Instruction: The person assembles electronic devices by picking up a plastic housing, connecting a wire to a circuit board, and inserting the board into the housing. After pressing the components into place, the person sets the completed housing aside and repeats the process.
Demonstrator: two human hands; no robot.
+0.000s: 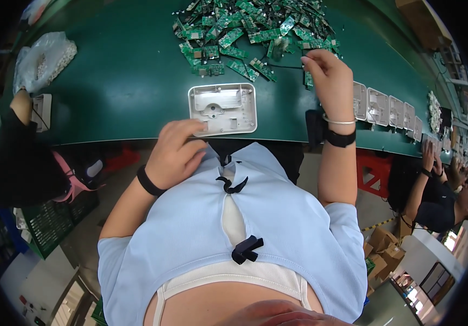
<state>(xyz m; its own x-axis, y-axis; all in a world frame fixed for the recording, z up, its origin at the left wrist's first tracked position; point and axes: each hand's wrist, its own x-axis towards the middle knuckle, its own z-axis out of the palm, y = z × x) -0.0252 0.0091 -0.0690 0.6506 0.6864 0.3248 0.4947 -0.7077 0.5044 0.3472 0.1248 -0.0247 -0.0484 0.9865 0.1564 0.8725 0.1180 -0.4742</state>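
Observation:
A white plastic housing (249,107) lies on the green table in front of me, its hollow inside facing up. My left hand (175,151) rests at its lower left corner, fingers loosely bent and apart, one fingertip touching the housing. Farther right, my right hand (326,73) is closed in a pinch beside the heap of boards. A thin black cable (288,67) runs from its fingertips toward the heap. One green circuit board (281,45) near that cable is blurred; whether the cable joins it I cannot tell. The heap of green circuit boards (233,37) covers the table's far middle.
Several white housings (378,106) stand in a row on the right. A clear bag of small white parts (46,60) lies far left, near a co-worker's arm (22,106) and another housing (42,112). On the right sits another person (435,198). A red stool (374,173) stands beneath the table.

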